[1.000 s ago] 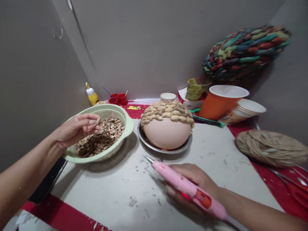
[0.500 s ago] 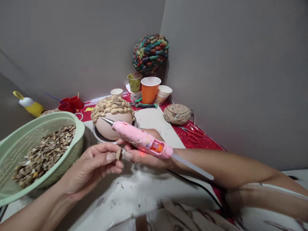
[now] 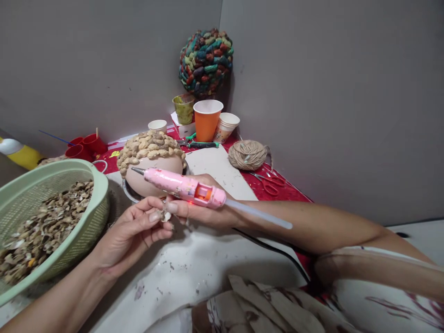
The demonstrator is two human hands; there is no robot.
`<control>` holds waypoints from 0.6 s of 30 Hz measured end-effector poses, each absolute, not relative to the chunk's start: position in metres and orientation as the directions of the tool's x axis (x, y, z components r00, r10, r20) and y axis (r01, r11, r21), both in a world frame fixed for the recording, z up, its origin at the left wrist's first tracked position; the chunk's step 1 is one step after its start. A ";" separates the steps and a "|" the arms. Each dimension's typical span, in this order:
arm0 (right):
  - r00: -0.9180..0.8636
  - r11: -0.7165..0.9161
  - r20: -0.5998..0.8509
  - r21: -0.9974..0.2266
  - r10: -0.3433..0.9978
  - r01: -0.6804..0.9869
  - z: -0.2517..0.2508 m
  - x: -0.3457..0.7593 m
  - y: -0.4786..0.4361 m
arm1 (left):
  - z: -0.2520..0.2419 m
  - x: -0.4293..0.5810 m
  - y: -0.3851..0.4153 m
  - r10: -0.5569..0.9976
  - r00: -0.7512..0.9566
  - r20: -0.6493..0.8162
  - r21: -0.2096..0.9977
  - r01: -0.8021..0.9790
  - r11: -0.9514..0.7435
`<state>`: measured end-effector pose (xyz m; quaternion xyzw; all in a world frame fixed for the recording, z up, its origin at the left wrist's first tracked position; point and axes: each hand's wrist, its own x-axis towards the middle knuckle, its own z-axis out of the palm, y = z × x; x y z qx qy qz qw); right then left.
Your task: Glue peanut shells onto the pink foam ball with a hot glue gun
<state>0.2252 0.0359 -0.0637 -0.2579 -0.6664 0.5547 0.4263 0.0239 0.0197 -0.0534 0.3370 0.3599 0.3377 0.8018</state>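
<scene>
My left hand [image 3: 133, 226] pinches a small piece of shell [image 3: 166, 215], its pale side turned up. My right hand [image 3: 204, 210] is wrapped around a pink glue gun [image 3: 180, 185], while its thumb and finger reach to the shell piece. The gun's metal nozzle points left, a small red light glows, and a clear glue stick [image 3: 260, 215] sticks out of its back. Behind the nozzle sits a smooth beige ball [image 3: 156, 169] in a bowl, its upper part covered by rows of peanut shells [image 3: 149, 145].
At left stands a green basket [image 3: 100, 185] of broken shells. Farther back are red cups [image 3: 93, 144], an orange paper cup [image 3: 207, 122], pliers [image 3: 203, 144] and a multicoloured ball [image 3: 207, 64]. A twine ball [image 3: 248, 155] and red-handled scissors [image 3: 268, 186] lie to the right.
The shell piece has turned between my fingers and now shows a pale side. The whole view has shifted, so things appear farther left and higher. Both hands keep their hold.
</scene>
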 end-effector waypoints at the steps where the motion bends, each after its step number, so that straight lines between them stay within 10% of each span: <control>1: -0.502 0.221 0.264 -0.965 0.824 -0.144 -0.063 0.225 0.035 | -0.054 0.023 0.021 0.792 0.502 -0.348 0.786 -0.304 0.538; 18: -0.508 0.304 0.287 -0.951 0.812 -0.051 -0.072 0.224 0.034 | -0.059 0.019 0.021 0.830 0.471 -0.299 0.812 -0.331 0.480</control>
